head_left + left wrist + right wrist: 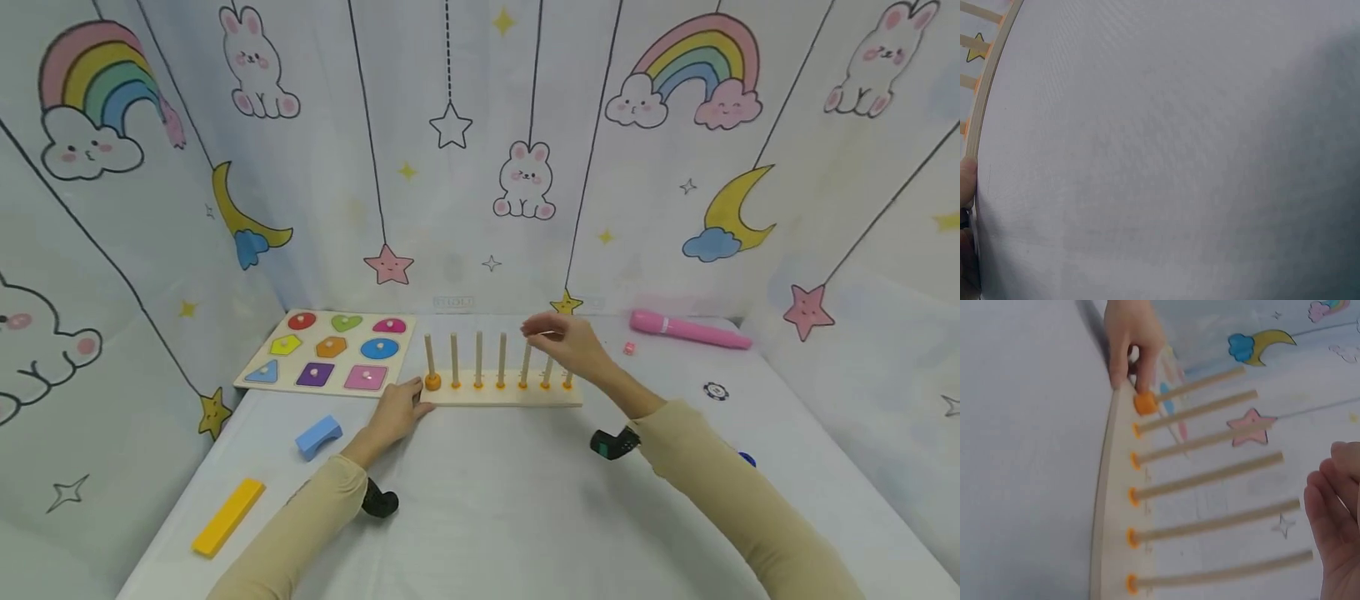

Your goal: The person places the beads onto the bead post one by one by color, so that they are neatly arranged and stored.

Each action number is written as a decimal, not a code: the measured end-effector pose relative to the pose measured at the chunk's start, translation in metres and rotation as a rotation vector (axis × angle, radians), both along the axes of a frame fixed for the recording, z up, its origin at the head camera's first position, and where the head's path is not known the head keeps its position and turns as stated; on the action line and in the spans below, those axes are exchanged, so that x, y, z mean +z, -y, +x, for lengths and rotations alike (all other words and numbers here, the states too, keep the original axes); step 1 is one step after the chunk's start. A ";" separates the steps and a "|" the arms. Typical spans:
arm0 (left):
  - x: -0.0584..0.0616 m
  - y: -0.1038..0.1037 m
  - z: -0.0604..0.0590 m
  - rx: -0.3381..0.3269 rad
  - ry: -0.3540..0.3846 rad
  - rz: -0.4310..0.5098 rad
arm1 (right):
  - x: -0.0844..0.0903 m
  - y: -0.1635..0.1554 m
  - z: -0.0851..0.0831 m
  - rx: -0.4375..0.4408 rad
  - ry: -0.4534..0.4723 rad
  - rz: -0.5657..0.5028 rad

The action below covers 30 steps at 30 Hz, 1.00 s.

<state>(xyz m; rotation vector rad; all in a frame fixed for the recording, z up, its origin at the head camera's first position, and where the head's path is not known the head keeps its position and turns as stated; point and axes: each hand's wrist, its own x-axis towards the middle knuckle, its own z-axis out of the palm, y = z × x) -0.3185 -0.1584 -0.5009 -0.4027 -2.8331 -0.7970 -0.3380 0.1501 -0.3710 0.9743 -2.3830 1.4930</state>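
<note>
A wooden peg board (pixel 504 398) with several upright rods stands at the middle of the table. One orange bead (pixel 432 382) sits at the foot of the leftmost rod. My left hand (pixel 397 412) holds the board's left end, thumb against the front edge and a finger beside the bead. The right wrist view shows that hand (pixel 1132 344) at the orange bead (pixel 1145 403). My right hand (pixel 568 342) hovers over the tops of the right-hand rods with relaxed fingers (pixel 1335 512), and I see nothing in it. In the left wrist view only the board's edge (pixel 985 94) and cloth appear.
A shape puzzle board (pixel 326 350) lies at the back left. In front of it are a blue block (pixel 318 435) and a yellow bar (pixel 228 515). At the back right lie a pink pen-like stick (pixel 686 329), a small pink cube (pixel 629 347) and a dark round chip (pixel 716 390).
</note>
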 end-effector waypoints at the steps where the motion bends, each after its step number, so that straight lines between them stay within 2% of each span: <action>1: 0.000 0.000 0.000 0.003 0.003 -0.001 | 0.002 -0.014 0.004 -0.023 0.008 0.007; 4: 0.001 0.002 -0.002 0.002 0.005 0.001 | -0.004 -0.056 0.011 -0.108 0.001 0.047; 7: 0.002 0.003 -0.002 -0.009 -0.003 0.002 | -0.019 -0.099 0.014 -0.192 0.003 0.107; 13: 0.002 0.004 0.000 0.003 0.009 -0.004 | -0.074 -0.183 0.021 -0.278 0.064 0.195; 17: 0.000 0.004 -0.001 0.004 0.007 -0.010 | -0.102 -0.224 0.036 -0.336 0.093 0.270; 21: -0.002 0.002 -0.001 -0.002 0.003 -0.010 | -0.120 -0.248 0.054 -0.369 0.126 0.319; 24: -0.004 0.003 -0.001 -0.002 0.003 -0.011 | -0.126 -0.256 0.063 -0.379 0.134 0.361; 30: -0.003 0.002 -0.001 0.008 -0.005 -0.013 | -0.119 -0.257 0.070 -0.370 0.123 0.461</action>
